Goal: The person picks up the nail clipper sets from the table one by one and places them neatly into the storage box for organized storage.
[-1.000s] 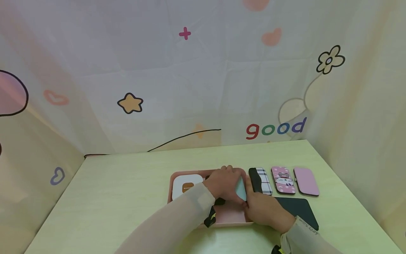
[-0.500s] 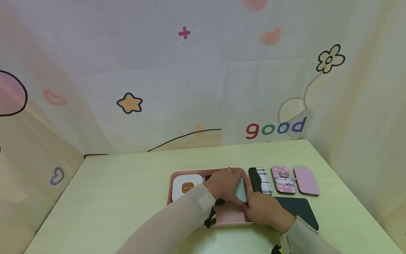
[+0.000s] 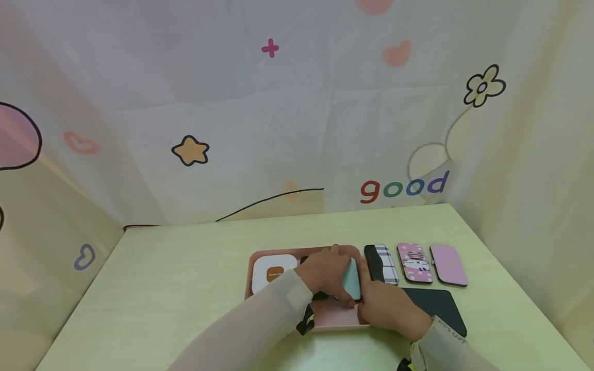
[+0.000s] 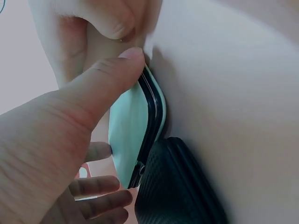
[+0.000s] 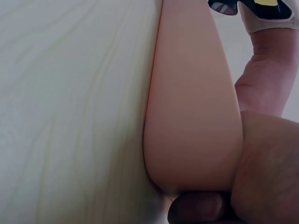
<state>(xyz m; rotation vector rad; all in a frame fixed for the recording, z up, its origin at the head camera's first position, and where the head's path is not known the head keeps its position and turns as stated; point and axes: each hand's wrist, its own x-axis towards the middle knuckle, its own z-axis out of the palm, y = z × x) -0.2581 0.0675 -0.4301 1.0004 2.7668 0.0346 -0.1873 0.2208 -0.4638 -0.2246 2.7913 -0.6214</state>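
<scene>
A mint-green zip case (image 3: pixel 351 281) lies at the right end of the pink tray (image 3: pixel 325 325). My left hand (image 3: pixel 327 273) spans it; in the left wrist view the left thumb (image 4: pixel 105 81) touches one corner of the mint case (image 4: pixel 128 126) and the other fingers are at its far side. At the tray's right wall my right hand (image 3: pixel 387 304) grips the rim, and in the right wrist view its fingers curl round the tray's corner (image 5: pixel 191 102). A black case (image 4: pixel 173 186) lies beside the mint one, mostly covered by my left hand in the head view.
A white case (image 3: pixel 264 268) sits in the tray's left end. Right of the tray lie a black-and-plaid case (image 3: pixel 386 264), a patterned pink case (image 3: pixel 414 263), a plain pink case (image 3: pixel 448 265) and a dark flat item (image 3: pixel 438 306). A printed curtain (image 3: pixel 278 118) hangs behind the table.
My left hand has drawn slightly left and its thumb has come down off the mint case's face, so more of that case shows. My right hand stays at the tray wall.
</scene>
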